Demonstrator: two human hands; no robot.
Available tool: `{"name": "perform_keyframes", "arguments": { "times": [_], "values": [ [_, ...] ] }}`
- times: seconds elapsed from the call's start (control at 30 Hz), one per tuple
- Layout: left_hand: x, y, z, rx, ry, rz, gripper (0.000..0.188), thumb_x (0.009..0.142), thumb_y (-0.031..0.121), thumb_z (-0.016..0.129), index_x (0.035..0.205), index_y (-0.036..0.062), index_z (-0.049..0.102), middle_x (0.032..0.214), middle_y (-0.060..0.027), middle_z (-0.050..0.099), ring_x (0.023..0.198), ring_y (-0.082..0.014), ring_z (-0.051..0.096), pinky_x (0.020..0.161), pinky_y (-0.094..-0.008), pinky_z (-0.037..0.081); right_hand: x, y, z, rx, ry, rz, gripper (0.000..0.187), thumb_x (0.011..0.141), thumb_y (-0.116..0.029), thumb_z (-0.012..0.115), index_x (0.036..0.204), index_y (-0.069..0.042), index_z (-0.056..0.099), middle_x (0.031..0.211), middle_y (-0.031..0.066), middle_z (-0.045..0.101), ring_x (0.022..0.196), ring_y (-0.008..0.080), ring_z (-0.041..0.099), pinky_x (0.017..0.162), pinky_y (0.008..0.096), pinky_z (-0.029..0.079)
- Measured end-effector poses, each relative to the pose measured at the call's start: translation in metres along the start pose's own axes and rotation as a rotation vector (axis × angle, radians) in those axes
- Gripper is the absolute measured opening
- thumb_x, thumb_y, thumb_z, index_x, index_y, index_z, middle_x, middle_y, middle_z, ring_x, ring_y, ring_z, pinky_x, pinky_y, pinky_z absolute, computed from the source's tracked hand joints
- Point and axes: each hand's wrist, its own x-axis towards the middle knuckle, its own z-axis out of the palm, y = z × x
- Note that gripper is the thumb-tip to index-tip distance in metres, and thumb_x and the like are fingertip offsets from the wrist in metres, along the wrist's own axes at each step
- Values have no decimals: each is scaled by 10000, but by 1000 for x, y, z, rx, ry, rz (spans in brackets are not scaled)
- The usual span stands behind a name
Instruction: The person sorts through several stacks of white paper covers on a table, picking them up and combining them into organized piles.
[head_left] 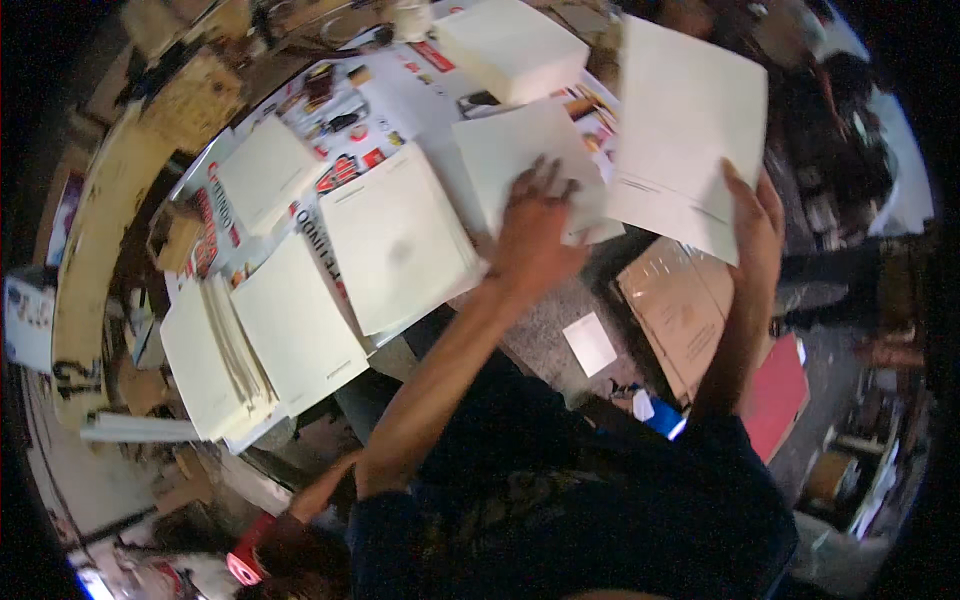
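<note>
My right hand (757, 218) grips white printed sheets (685, 120) by their lower right edge, thumb on top. They are raised at the right of the table, with a few short lines of print near the bottom. My left hand (540, 225) is on a paler paper sheet (490, 150) at the table's right end, fingers apart and slightly bent. To its left lies a thick stack of paper (395, 235). Farther left are another paper stack (300, 320) and a pile with uneven, fanned edges (205, 360).
A tall block of paper (515, 45) stands at the back, and a smaller stack (265, 170) lies at the far left. Printed poster sheets (400, 85) cover the table. Below it on the floor are a cardboard box (685, 310), a loose paper (589, 344) and a red board (778, 395).
</note>
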Motion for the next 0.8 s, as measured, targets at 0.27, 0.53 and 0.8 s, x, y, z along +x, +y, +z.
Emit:
{"name": "perform_keyframes", "arguments": {
  "times": [0.27, 0.53, 0.8],
  "values": [
    [9, 13, 32, -178, -149, -157, 482, 762, 354, 776, 1039, -14, 634, 1027, -233, 637, 1013, -369, 591, 949, -497, 403, 21, 23, -57, -77, -57, 70, 433, 873, -151, 684, 1270, -6, 593, 1142, 71, 661, 1003, 150, 599, 890, 276, 452],
    [-27, 8, -67, -897, 127, -697, 385, 852, 263, 748, 1047, -34, 602, 899, -161, 670, 838, -221, 684, 743, -336, 569, 52, 77, 19, -251, -418, 59, 460, 895, -237, 648, 1294, -20, 576, 1175, 89, 658, 1063, 189, 600, 935, 304, 443],
    [-108, -26, -126, 574, -448, -493, 959, 693, 280, 816, 1425, -76, 309, 1372, -299, 434, 1341, -413, 372, 1161, -597, 70, 5, 69, 90, 76, -519, 412, 493, 933, -257, 578, 1364, -25, 514, 1301, 116, 580, 1148, 199, 552, 991, 317, 416]
  ]
}}
